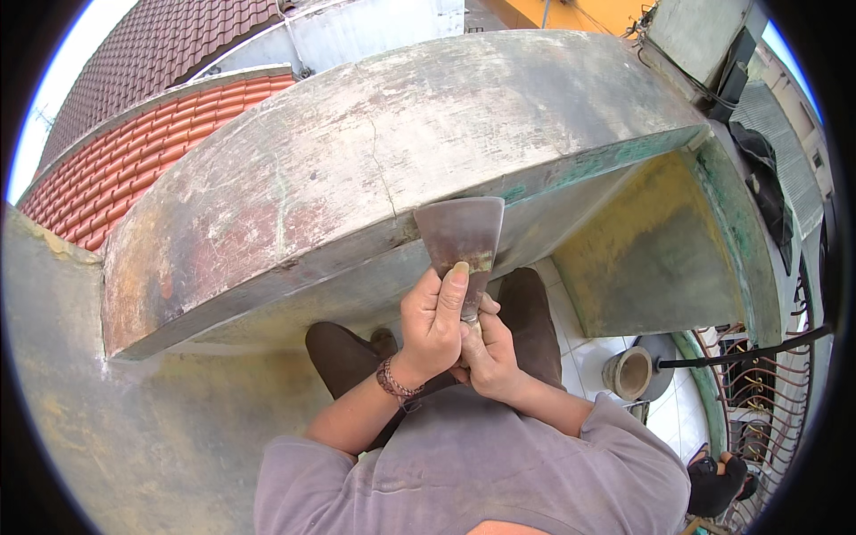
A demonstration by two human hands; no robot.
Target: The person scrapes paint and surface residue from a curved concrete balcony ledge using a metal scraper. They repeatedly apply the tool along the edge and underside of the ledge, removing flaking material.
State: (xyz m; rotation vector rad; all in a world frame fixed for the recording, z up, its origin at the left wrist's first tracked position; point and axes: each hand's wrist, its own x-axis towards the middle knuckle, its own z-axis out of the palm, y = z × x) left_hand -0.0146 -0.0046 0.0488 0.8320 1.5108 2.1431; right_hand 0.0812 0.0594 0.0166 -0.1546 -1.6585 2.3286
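Observation:
A wide-bladed paint scraper [461, 234] points away from me in front of my body, its blade flaring toward a straight far edge. My left hand [431, 323] is closed at the lower blade, with the thumb lying on its face. Around the handle just below, my right hand [493, 355] is closed, and its fingers cover most of the handle. Behind the blade in the picture is the front edge of a broad concrete ledge [339, 160] with worn, patchy paint and a crack; whether the blade touches it I cannot tell.
Stained walls stand at the left [178, 428] and right [660, 250]. A round pot-like container [628, 373] is on the white tiled floor [571, 312]. Curved metal railing [798, 392] runs along the right, where a dark cloth [762, 192] hangs. Tiled roofs [160, 143] lie beyond the ledge.

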